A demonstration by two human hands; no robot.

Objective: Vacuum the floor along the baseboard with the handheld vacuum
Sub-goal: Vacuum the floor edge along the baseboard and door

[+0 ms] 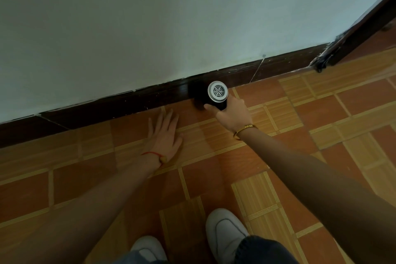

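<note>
Grips the handheld vacuum (217,92) in the right hand (232,114), nose down at the foot of the baseboard (128,105), rests the left hand (166,135) flat, fingers spread, on the floor (321,113) at 8 o'clock from it; seems mid-sweep, next needing a steady slide along the edge.

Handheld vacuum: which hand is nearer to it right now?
Right. The right hand grips the handheld vacuum at the baseboard; the left hand lies flat on the floor to its left, not touching it.
</note>
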